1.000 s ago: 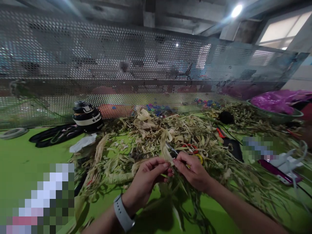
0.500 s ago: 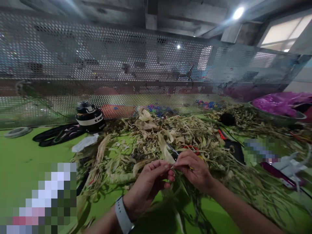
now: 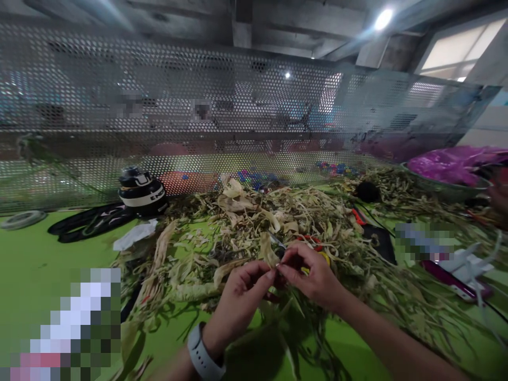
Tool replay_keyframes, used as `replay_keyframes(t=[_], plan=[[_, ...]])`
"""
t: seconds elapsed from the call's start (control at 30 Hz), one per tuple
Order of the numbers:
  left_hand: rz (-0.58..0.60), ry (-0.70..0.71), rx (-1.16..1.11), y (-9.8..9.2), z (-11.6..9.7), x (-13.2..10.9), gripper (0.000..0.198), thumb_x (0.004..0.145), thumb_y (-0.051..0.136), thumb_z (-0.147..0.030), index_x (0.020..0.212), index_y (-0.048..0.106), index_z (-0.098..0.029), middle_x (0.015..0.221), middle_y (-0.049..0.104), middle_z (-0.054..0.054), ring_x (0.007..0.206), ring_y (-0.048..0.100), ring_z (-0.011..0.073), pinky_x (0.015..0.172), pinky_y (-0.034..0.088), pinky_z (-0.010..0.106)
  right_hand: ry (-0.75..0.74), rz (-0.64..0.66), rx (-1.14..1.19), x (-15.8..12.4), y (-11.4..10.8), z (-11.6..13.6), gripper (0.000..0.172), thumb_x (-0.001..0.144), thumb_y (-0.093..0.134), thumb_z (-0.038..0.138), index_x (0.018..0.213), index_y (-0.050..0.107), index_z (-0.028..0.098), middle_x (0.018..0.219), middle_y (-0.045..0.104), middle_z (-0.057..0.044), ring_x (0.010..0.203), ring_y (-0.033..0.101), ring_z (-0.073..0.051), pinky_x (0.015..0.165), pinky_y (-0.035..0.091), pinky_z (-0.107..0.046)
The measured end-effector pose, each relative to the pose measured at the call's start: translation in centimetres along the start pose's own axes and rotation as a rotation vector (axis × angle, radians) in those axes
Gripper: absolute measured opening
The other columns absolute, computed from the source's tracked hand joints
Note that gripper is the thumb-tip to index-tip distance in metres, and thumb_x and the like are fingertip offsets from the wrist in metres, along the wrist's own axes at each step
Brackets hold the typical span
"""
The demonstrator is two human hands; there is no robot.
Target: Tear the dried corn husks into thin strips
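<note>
My left hand [image 3: 243, 296], with a white watch on the wrist, pinches a pale dried husk strip [image 3: 266, 252] between thumb and fingers. My right hand [image 3: 309, 275] meets it fingertip to fingertip and pinches the same strip. Both hands hover just above a wide heap of dried husks and leaves [image 3: 286, 222] on the green table [image 3: 35, 259]. Scissors with red and yellow handles [image 3: 317, 247] lie in the heap right behind my right hand, their blades partly hidden.
A black and white bottle [image 3: 142, 191] lies on dark straps [image 3: 87, 222] at the back left. A perforated metal screen [image 3: 198, 116] walls off the far side. A bowl with purple plastic [image 3: 448, 172] stands far right, a white cable and pink device [image 3: 460, 275] nearer.
The husk strip that stood up between my fingers has been drawn down and shortened. Both hands stayed together in nearly the same place.
</note>
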State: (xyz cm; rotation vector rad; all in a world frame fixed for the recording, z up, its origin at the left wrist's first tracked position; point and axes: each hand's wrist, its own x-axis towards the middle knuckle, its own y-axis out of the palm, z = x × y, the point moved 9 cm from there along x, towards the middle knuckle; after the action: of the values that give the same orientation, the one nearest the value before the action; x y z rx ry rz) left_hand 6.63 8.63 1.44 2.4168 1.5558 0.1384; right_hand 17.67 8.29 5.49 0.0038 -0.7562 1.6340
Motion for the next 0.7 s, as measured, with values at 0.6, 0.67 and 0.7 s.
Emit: replay_keyframes(t=[0.6, 0.67, 0.7], plan=[[0.006, 0.048, 0.039, -0.1, 0.7, 0.5, 0.027, 0.078, 0.057, -0.039, 0.069, 0.048, -0.016, 0.060, 0.053, -0.002, 0.054, 0.051, 0.0103, 0.049, 0.046, 0.021, 0.055, 0.125, 0.094, -0.9, 2.0, -0.7, 0.026, 0.088, 0.045, 0.025, 0.113, 0.042, 0.020, 0.073, 0.055, 0.000, 0.067, 0.056, -0.013, 0.065, 0.045, -0.025], [-0.021, 0.089, 0.072, -0.2, 0.5, 0.6, 0.027, 0.078, 0.057, -0.039, 0.069, 0.047, -0.016, 0.059, 0.053, -0.002, 0.053, 0.049, 0.0093, 0.049, 0.044, 0.021, 0.086, 0.109, 0.150, -0.9, 2.1, -0.8, 0.026, 0.088, 0.045, 0.026, 0.114, 0.041, 0.021, 0.073, 0.055, 0.000, 0.069, 0.056, -0.013, 0.067, 0.046, -0.025], [-0.026, 0.100, 0.078, -0.3, 0.4, 0.7, 0.027, 0.078, 0.057, -0.039, 0.070, 0.047, -0.016, 0.060, 0.053, -0.002, 0.053, 0.049, 0.0090, 0.050, 0.043, 0.021, 0.102, 0.097, 0.181, -0.9, 2.1, -0.8, 0.026, 0.089, 0.045, 0.026, 0.114, 0.041, 0.021, 0.074, 0.055, 0.000, 0.070, 0.056, -0.013, 0.066, 0.046, -0.025]])
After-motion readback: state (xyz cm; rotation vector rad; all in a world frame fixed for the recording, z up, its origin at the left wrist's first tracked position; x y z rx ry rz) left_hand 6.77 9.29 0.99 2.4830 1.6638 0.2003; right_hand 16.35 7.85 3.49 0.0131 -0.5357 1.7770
